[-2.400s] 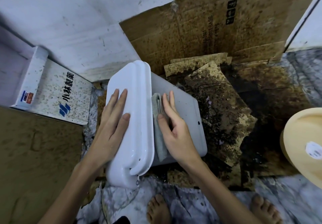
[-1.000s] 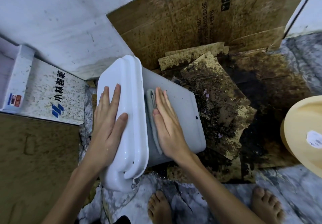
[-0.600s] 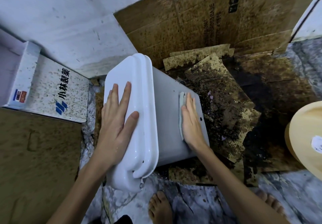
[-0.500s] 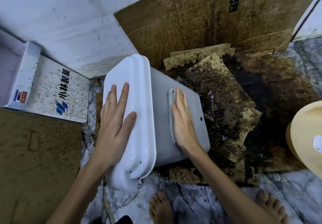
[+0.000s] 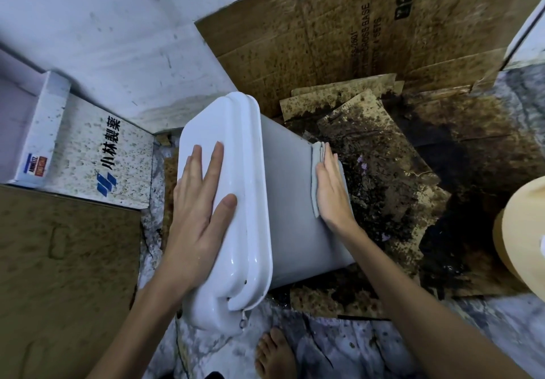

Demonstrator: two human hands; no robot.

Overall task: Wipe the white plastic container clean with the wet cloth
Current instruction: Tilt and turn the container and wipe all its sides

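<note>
Since the earlier frames the right hand has carried the cloth from beside the lid across the grey wall to the container's far bottom edge. Its fingers lie straight and together, pressing the folded cloth flat against the wall — a broad palm that spreads pressure over the whole pad. The left hand rests on the lid with fingers straight and slightly spread, thumb out to the side; it grips nothing and appears to serve as a brace against the push of each stroke. The white plastic container lies tipped on its side on the floor, lid toward the left, wiped wall uppermost — probably so that each side can be reached in turn. Around it lie stained cardboard sheets, a speckled white box and a tan bucket. A bare foot stands just below the container.
</note>
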